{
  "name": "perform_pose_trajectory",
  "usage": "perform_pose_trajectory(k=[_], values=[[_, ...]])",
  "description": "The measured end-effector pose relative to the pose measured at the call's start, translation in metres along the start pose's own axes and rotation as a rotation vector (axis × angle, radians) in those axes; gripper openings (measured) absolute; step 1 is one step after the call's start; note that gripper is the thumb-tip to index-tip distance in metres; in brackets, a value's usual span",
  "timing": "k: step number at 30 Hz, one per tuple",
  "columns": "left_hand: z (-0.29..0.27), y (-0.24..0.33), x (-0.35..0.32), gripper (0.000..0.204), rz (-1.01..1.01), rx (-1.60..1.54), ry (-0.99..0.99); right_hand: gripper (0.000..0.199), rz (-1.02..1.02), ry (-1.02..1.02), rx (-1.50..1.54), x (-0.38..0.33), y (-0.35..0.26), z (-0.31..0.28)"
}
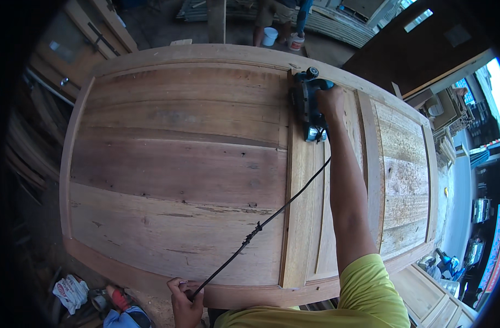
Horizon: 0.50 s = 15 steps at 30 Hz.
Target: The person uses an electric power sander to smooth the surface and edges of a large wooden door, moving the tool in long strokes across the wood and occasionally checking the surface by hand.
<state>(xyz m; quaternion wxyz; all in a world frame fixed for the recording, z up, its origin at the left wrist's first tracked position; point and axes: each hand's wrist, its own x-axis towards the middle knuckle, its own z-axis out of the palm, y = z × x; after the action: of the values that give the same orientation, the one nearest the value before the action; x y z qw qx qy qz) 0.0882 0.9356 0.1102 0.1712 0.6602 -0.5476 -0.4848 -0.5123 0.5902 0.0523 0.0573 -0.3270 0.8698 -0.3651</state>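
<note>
A large panelled wooden door (pixel 179 169) lies flat in front of me. At its far side, an electric planer (pixel 303 104) with a teal and black body rests on a cross rail and its round knob points away from me. My right hand (pixel 330 101) is closed around its rear handle, the arm stretched out over the door. From the planer a black power cord (pixel 239 249) runs slantwise across the wood, with a frayed or taped lump midway. At the near edge, my left hand (pixel 185 300) grips this cord with bent fingers.
Beyond the far edge, a person's legs (pixel 271 19) show beside a white bucket (pixel 269 36). Dark door leaves (pixel 419 44) stand at the back right. Planks (pixel 28 142) lean on the left. Cloths (pixel 70 292) lie below left. Another panelled door (pixel 424 295) is at lower right.
</note>
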Motion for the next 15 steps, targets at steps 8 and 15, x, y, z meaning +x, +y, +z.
perform_pose_trajectory(k=[8, 15], values=[[0.032, 0.053, 0.029, 0.06, -0.08, -0.227, 0.076, 0.045, -0.013, -0.069, -0.057, 0.087, -0.002, 0.037], [0.051, 0.1, 0.048, 0.062, -0.122, -0.304, 0.086, 0.046, 0.015, -0.085, -0.039, 0.148, -0.012, 0.061]])
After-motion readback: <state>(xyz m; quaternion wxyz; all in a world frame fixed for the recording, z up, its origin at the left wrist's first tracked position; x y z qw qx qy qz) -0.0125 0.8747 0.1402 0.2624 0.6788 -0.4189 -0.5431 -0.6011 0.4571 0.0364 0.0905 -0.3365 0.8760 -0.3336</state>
